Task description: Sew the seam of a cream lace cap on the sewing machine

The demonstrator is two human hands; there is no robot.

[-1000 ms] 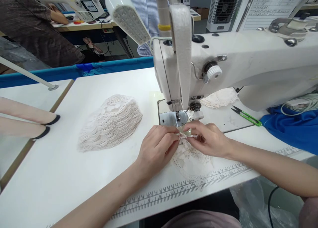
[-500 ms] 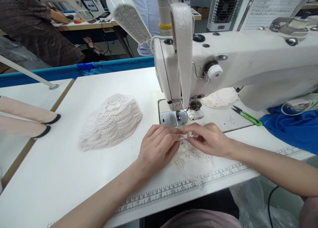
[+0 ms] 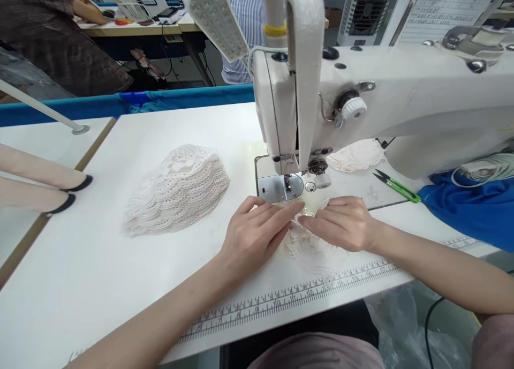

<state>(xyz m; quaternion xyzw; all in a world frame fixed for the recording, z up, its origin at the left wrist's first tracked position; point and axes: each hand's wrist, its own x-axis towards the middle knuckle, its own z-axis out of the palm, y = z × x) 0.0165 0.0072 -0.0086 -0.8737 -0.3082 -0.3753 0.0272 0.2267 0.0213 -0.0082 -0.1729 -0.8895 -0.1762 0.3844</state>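
Observation:
Just in front of the needle of a white sewing machine [image 3: 287,184], my two hands meet over a piece of cream lace [image 3: 307,246]. My left hand [image 3: 257,232] presses near the lace's upper edge, its fingers bent and the forefinger reaching toward my right hand. Thumb and fingers of my right hand [image 3: 345,223] pinch that edge. The rest of the lace hangs down toward the ruler marks on the table. A stack of cream lace pieces [image 3: 180,189] lies to the left. Behind the needle area rests more lace [image 3: 355,156]. My fingers partly hide the held edge.
Green thread snips [image 3: 397,187] lie right of the needle, beside a blue cloth [image 3: 466,208]. A lamp [image 3: 219,23] hangs over the machine's left side. Two flesh-coloured mannequin-like limbs [image 3: 36,179] stick in at the left. Other people stand behind the blue table edge [image 3: 180,97].
My right hand has turned, its fingers curling more closely as it shifts slightly on the lace edge. My left forefinger now stretches further right. The whole view has tilted slightly.

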